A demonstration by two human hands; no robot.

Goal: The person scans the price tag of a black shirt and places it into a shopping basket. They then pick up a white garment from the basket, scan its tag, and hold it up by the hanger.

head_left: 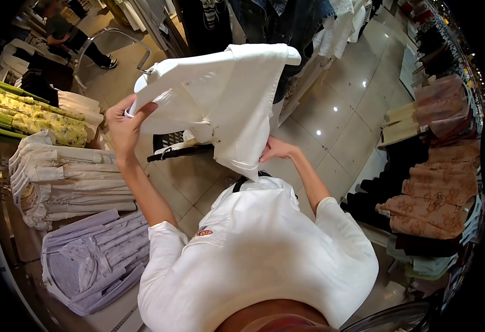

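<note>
My left hand [127, 123] is closed round one end of a white hanger [190, 65], at the left of the view. A white garment [245, 94] drapes over the hanger's other end and hangs down towards my body. Lower and to the right, my right hand [277, 149] pinches the garment's edge, its fingertips partly hidden by the cloth. The hanger is tilted, with its hook near a curved metal rail [145, 55].
Racks of lilac [96, 257], cream [71, 177] and yellow floral clothes [32, 113] stand at left. Orange-brown garments [439, 191] hang at right. Denim [264, 22] hangs ahead. A black basket [168, 143] is below the garment. Another person [68, 36] stands far left.
</note>
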